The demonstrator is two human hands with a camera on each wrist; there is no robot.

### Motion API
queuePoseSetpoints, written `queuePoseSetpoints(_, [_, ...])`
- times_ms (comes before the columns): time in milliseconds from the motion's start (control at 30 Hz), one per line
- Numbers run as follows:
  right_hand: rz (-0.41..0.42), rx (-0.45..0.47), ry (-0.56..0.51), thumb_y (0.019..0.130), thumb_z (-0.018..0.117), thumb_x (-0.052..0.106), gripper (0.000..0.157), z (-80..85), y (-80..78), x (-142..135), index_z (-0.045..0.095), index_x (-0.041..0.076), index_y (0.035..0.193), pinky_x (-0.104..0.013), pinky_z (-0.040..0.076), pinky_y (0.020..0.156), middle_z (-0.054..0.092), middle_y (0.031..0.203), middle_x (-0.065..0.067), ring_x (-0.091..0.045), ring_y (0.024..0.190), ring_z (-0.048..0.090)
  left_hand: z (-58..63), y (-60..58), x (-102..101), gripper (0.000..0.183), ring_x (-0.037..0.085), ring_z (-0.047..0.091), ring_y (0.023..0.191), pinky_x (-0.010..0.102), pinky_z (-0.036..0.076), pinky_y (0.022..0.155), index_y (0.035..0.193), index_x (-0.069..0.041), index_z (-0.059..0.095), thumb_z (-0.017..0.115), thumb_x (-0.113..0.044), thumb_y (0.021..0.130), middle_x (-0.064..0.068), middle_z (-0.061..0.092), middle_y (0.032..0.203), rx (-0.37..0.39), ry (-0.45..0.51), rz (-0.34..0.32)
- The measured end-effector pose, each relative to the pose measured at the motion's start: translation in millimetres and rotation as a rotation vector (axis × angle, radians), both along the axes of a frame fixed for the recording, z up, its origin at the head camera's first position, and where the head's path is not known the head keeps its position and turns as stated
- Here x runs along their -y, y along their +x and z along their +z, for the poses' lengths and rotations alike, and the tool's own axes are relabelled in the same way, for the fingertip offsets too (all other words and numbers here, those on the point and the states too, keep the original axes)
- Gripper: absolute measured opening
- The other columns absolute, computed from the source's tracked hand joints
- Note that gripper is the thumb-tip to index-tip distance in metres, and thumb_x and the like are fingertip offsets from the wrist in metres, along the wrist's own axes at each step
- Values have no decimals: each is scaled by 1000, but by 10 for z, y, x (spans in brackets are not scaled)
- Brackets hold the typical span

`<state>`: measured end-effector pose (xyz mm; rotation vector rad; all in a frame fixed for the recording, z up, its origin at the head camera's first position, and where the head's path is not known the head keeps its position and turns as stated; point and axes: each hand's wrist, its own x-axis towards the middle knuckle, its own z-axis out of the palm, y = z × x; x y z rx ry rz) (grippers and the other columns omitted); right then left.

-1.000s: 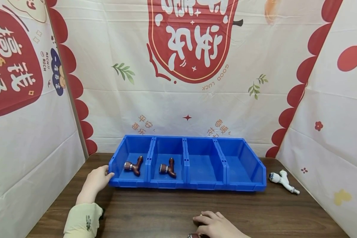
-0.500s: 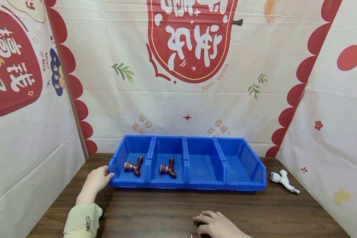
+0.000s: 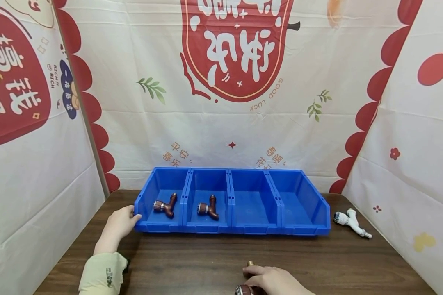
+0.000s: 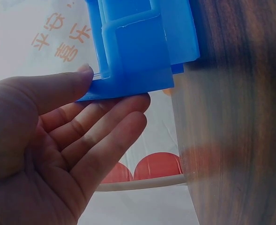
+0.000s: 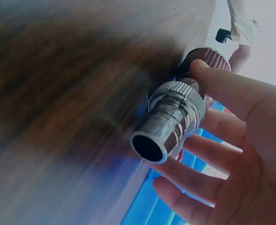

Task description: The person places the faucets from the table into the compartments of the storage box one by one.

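My left hand (image 3: 119,224) grips the left end wall of a blue four-part bin (image 3: 210,229); the left wrist view has the thumb on one side of the wall (image 4: 138,61) and the fingers on the other. Near the table's front edge my right hand (image 3: 277,280) holds a dark brown tap (image 3: 244,290), partly hidden by the hand and the frame's bottom. Its ribbed knob (image 5: 212,61) and chrome hose end (image 5: 163,122) show in the right wrist view, with thumb and fingers around the body. Brown taps lie in the leftmost compartment (image 3: 166,205) and the second one (image 3: 208,208).
A white tap (image 3: 351,223) lies on the wooden table (image 3: 192,262), right of the bin. Printed cloth walls (image 3: 206,127) stand behind the bin and on both sides.
The right hand's fingers have shifted on the brown tap, and its brass end and more of its knob now show. My left hand stays on the bin wall.
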<state>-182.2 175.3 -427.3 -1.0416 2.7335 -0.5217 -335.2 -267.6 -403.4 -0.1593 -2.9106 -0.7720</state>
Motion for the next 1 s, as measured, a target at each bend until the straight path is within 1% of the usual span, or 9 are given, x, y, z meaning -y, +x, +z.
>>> queuePoseSetpoints(133, [8, 8, -9, 85, 73, 39, 26, -15, -9, 3, 73, 22, 105, -29, 54, 77, 64, 115, 7, -4, 97, 61, 0, 4, -2, 34, 23, 56, 69, 43, 51, 64, 114, 11, 58, 61, -18, 96, 14, 64, 82, 5, 2, 2])
queuePoseSetpoints(233, [30, -16, -17, 86, 72, 37, 24, -22, -14, 0, 73, 21, 103, -28, 54, 75, 65, 111, 8, -4, 95, 61, 4, 8, -7, 35, 23, 56, 69, 43, 52, 65, 115, 11, 57, 62, -18, 96, 15, 64, 83, 12, 6, 5])
queuePoseSetpoints(400, [25, -15, -22, 85, 72, 37, 23, -21, -16, 5, 74, 22, 102, -28, 53, 76, 65, 111, 8, -4, 96, 61, 14, 12, -11, 37, 25, 58, 72, 47, 54, 70, 117, 12, 56, 62, -18, 95, 18, 65, 88, 16, 8, 9])
queuePoseSetpoints(567, [30, -26, -26, 85, 72, 35, 22, -15, -14, 18, 74, 19, 100, -27, 53, 75, 65, 109, 7, -5, 95, 61, 17, 19, -7, 39, 25, 59, 72, 49, 54, 71, 119, 12, 55, 62, -18, 95, 20, 65, 90, 22, 11, 11])
queuePoseSetpoints(733, [-2, -7, -22, 84, 74, 33, 22, 3, -9, 33, 74, 17, 99, -27, 53, 75, 65, 109, 7, -4, 94, 60, 26, 21, -7, 37, 25, 58, 71, 48, 53, 69, 117, 12, 56, 62, -17, 95, 19, 65, 88, 16, 10, 7])
queuePoseSetpoints(1000, [-43, 26, -21, 82, 76, 30, 21, 10, -9, 38, 74, 18, 99, -28, 53, 77, 64, 111, 7, -5, 95, 60, 17, 10, -1, 38, 25, 59, 72, 48, 54, 71, 117, 12, 56, 62, -18, 95, 20, 66, 90, 15, 9, 5])
